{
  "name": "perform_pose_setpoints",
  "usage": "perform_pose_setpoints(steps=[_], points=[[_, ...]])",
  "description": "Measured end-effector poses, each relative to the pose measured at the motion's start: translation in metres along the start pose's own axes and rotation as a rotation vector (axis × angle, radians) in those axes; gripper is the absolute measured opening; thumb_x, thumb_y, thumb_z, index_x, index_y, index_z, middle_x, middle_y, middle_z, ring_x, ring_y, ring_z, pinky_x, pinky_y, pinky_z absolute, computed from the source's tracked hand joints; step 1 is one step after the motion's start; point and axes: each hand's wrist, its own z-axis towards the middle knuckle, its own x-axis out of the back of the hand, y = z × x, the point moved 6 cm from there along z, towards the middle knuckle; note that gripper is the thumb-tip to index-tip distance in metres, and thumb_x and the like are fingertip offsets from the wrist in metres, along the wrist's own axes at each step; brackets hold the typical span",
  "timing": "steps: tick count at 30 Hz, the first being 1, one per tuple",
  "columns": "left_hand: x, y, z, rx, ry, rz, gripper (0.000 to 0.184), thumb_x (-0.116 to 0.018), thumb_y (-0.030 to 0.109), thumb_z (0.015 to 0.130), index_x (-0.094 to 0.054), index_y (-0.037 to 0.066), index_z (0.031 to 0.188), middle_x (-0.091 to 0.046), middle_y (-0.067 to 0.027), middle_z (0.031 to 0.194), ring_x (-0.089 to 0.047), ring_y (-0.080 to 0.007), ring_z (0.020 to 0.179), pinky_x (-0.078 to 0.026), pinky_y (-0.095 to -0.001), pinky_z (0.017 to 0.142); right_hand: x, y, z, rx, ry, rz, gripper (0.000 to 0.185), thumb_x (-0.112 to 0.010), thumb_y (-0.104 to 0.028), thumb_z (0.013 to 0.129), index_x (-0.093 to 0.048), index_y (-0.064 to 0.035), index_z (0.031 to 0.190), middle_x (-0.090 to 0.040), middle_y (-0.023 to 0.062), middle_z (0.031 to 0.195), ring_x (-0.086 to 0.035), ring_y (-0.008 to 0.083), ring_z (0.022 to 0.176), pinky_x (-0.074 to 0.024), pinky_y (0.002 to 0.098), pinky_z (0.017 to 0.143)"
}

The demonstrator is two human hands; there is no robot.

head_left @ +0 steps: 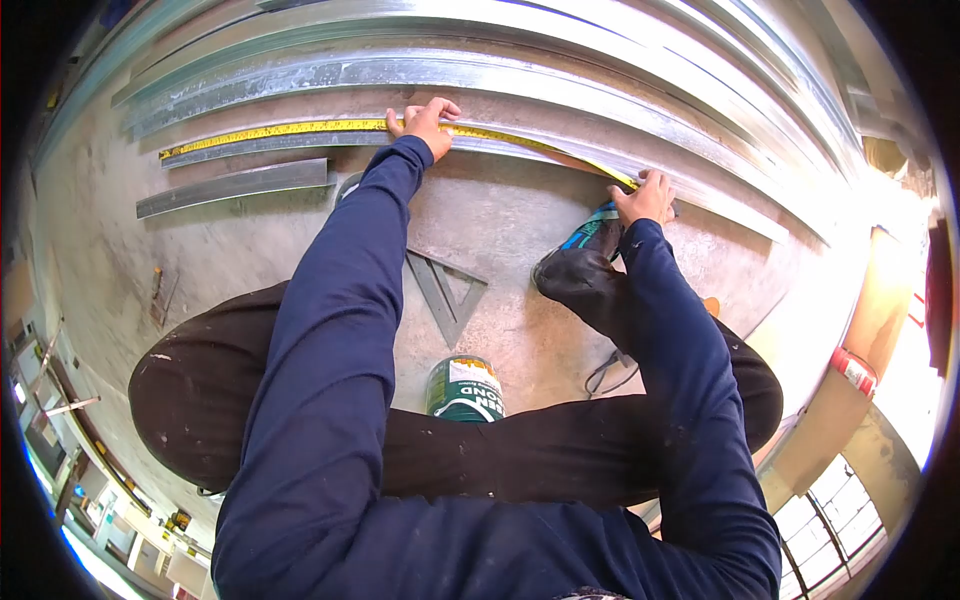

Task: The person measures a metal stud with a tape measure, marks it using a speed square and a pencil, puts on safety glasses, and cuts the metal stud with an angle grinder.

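Note:
A yellow tape measure [290, 130] is stretched along a long grey metal profile [250, 146] on the floor, its end near the profile's left tip. My left hand [424, 126] rests over the tape at mid-length, fingers apart, touching the tape and the profile. Farther right, my right hand [645, 198] has its fingers closed round the tape near the profile; the tape's case cannot be made out. Between the hands the tape bows slightly above the metal. A short metal piece [235, 188] lies in front of the profile at the left.
More long metal profiles [400, 72] lie behind. A triangular set square [447, 292] and a green can [465, 388] are between my legs. My shoe [590, 235] is below my right hand. A red-and-white can [855, 370] stands at the right, and a cable [603, 375] lies nearby.

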Motion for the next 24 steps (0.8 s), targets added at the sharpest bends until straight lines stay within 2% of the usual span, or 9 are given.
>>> perform_pose_setpoints(steps=[1,5,9,12,17,24], points=[[0.000,-0.001,0.001,-0.006,0.000,0.008,0.038,-0.072,0.014,0.084,-0.061,0.032,0.116,-0.067,0.0111,0.119,-0.047,-0.0181,0.130,0.003,-0.0641,0.118,-0.003,0.010,-0.001,-0.071,0.005,-0.017,0.061,-0.082,-0.036,0.073,-0.058,-0.0107,0.123,-0.053,0.0109,0.131,-0.045,0.0317,0.129,-0.0385,0.0578,0.101],[0.003,-0.009,0.007,-0.043,0.008,-0.002,0.046,-0.068,0.008,0.078,-0.059,0.029,0.118,-0.068,0.0119,0.121,-0.050,-0.0205,0.131,0.001,-0.0661,0.118,-0.005,0.024,0.000,-0.124,0.066,-0.019,0.057,-0.079,-0.027,0.076,-0.055,-0.0121,0.125,-0.051,0.0099,0.130,-0.045,0.0311,0.129,-0.0384,0.0612,0.101],[0.001,-0.009,0.008,-0.029,0.000,0.037,0.049,-0.070,0.007,0.077,-0.056,0.028,0.120,-0.069,0.0123,0.122,-0.050,-0.0209,0.131,0.000,-0.0670,0.118,0.004,0.037,-0.003,-0.220,0.110,0.048,0.056,-0.080,-0.023,0.076,-0.054,-0.0109,0.124,-0.051,0.0111,0.128,-0.047,0.0322,0.127,-0.0407,0.0571,0.102],[0.005,-0.009,0.006,-0.018,0.007,0.023,0.050,-0.069,0.005,0.077,-0.056,0.027,0.120,-0.069,0.0121,0.123,-0.050,-0.0197,0.133,0.000,-0.0662,0.117,-0.006,0.052,0.005,-0.149,0.142,0.147,0.058,-0.081,-0.017,0.075,-0.053,-0.0057,0.124,-0.051,0.0168,0.126,-0.052,0.0367,0.121,-0.0445,0.0457,0.102],[0.004,-0.012,0.010,-0.026,-0.032,-0.064,0.050,-0.067,-0.002,0.077,-0.058,0.025,0.119,-0.071,0.0094,0.123,-0.055,-0.0176,0.129,0.003,-0.0638,0.117,-0.017,0.065,0.009,-0.032,0.172,0.190,0.057,-0.081,-0.018,0.076,-0.053,-0.0035,0.124,-0.051,0.0190,0.125,-0.051,0.0386,0.121,-0.0433,0.0468,0.102],[0.010,-0.013,0.008,-0.055,-0.013,-0.112,0.039,-0.067,0.000,0.079,-0.066,0.025,0.109,-0.073,0.0071,0.115,-0.060,-0.0192,0.123,0.004,-0.0648,0.117,-0.015,0.073,0.014,0.075,0.174,0.207,0.047,-0.081,-0.019,0.076,-0.059,-0.0018,0.114,-0.057,0.0199,0.118,-0.051,0.0391,0.116,-0.0413,0.0465,0.102]])
